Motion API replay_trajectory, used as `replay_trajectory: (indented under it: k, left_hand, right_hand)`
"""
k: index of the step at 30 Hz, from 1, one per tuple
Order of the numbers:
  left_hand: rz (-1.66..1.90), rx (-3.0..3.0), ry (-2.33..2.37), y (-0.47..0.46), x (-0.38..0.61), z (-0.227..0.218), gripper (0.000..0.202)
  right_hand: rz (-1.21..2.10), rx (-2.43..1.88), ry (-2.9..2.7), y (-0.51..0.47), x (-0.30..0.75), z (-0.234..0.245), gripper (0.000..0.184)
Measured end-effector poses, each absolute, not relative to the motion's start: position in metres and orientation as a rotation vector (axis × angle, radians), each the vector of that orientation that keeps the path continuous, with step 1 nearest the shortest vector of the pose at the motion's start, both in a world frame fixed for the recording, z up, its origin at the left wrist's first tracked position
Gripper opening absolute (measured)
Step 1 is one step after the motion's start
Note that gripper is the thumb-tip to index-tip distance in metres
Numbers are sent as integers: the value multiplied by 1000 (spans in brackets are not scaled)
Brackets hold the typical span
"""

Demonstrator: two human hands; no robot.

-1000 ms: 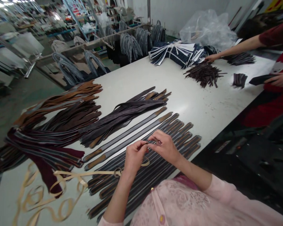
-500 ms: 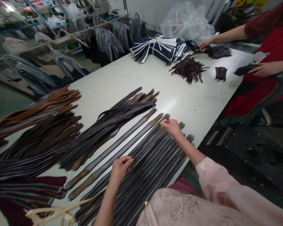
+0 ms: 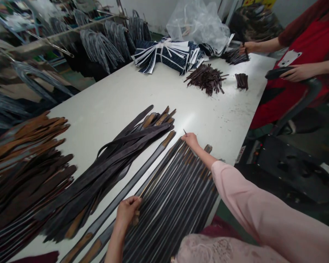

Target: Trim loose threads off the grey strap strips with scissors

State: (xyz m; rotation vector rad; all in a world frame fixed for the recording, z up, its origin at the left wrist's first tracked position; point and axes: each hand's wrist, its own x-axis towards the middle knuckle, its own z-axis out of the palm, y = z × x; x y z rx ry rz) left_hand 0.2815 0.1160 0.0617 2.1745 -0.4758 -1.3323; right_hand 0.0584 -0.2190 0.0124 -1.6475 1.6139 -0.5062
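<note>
My left hand [image 3: 128,211] is closed in a pinch over the row of straps. A thin tan strip [image 3: 148,188] runs up from its fingertips along a dark strap [image 3: 168,155], and a crumpled tan bit shows below the fingers. At the far end of that strap, my right hand [image 3: 190,139] is closed, pinching the strap's end. A slim dark point [image 3: 184,132] sticks up from these fingers; its kind is unclear. Many dark grey straps [image 3: 167,197] with tan ends lie side by side under and beside both hands. Another flat strap [image 3: 137,175] lies to the left.
A loose pile of dark straps [image 3: 120,153] lies left on the white table [image 3: 104,106], with brown straps [image 3: 24,146] farther left. Small dark strips [image 3: 207,78] and a tied navy bundle [image 3: 170,58] sit at the back. A co-worker in a red apron [image 3: 298,87] stands right.
The view has shifted right. My right hand has moved to a strap's far end, and the dark tuft it held no longer shows. A tan strip now shows at my left hand.
</note>
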Motion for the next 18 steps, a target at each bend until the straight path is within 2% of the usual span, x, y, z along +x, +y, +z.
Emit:
replay_trajectory:
  k: [6,18]
  left_hand:
    - [-1268,2181,-520,117,286,46,38]
    - [-1176,2418,-661,116,291,24,34]
  right_hand:
    - [-322,-1647,1736,-221,66,1,21]
    - [-159,-1670,1918,-213,79,19,24]
